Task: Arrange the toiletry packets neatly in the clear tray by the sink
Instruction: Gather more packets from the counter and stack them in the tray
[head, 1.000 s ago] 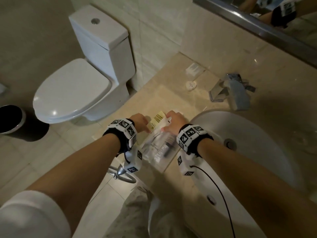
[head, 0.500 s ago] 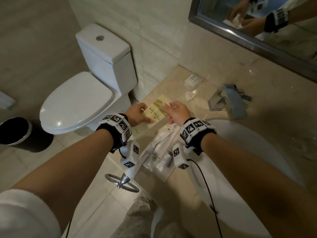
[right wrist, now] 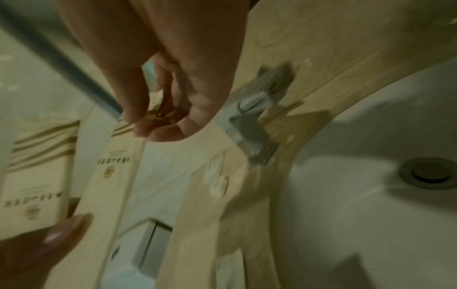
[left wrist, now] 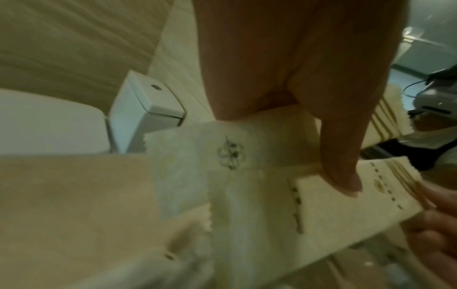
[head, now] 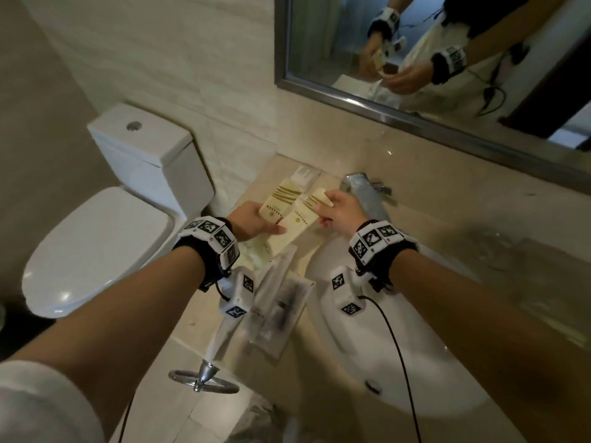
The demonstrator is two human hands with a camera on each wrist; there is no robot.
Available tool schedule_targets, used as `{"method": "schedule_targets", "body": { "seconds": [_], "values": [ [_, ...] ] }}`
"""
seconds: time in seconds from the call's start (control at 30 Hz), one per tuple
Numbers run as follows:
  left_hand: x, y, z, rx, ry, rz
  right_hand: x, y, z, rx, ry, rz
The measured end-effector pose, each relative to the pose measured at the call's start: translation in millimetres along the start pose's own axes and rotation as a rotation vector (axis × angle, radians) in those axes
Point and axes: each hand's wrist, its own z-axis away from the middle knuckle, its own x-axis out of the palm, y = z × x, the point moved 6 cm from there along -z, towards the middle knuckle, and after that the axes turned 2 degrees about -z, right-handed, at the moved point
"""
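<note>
Two cream packets with gold stripes are held above the counter. My left hand (head: 256, 219) grips the left packet (head: 276, 203), and its thumb (left wrist: 341, 156) also presses the lower part of the right packet (head: 299, 223). My right hand (head: 335, 209) pinches the striped top end of that right packet (right wrist: 116, 156) between thumb and fingers (right wrist: 148, 129). Below the hands the clear tray (head: 276, 354) lies on the counter by the sink, with clear-wrapped packets (head: 281, 302) in it. More cream packets (left wrist: 193, 195) lie under the left hand.
The white sink basin (head: 383, 362) is right of the tray, with the chrome faucet (head: 367, 193) behind my right hand. Small white packets (head: 307, 175) lie at the counter's back. A toilet (head: 105, 244) stands left, a towel ring (head: 204, 380) hangs below the counter edge, and a mirror (head: 447, 43) is above.
Both hands rose from the tray and moved toward the back of the counter with the cream packets. Two packets now show side by side where one showed before.
</note>
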Motion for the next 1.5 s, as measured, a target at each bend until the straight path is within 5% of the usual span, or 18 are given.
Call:
{"method": "schedule_targets", "body": {
  "seconds": [0.17,0.43,0.63,1.2,1.5],
  "values": [
    [34,65,-2,0.133,-0.028,0.13,-60,-12,34,0.02,0.147,-0.18],
    [135,172,14,0.344,-0.184,0.268,-150,16,110,0.098,0.109,0.05],
    [215,203,29,0.376,-0.349,0.242,-208,46,159,0.142,0.228,0.075],
    [372,229,47,0.366,-0.363,0.185,-343,155,288,0.345,0.403,0.329],
    [428,216,36,0.326,-0.443,-0.024,-377,216,326,0.436,0.521,-0.29]
  ]
}}
